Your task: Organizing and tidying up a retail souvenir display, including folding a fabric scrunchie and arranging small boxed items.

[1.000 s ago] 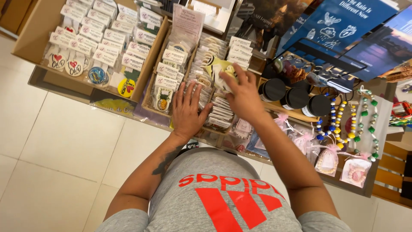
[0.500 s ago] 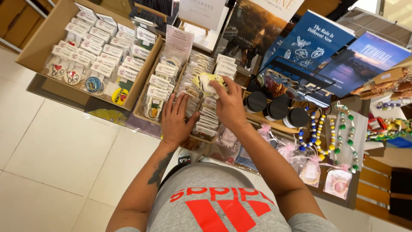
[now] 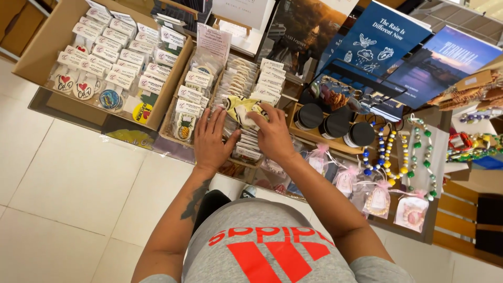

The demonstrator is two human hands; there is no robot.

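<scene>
A single head-worn camera looks steeply down from close above onto a display table of small goods.

Packet under right-hand fingers, atop rows of carded packets on the counter; left-hand fingers just left of it, cardboard tray further left, three lidded jars right, bead strings beyond those.
</scene>
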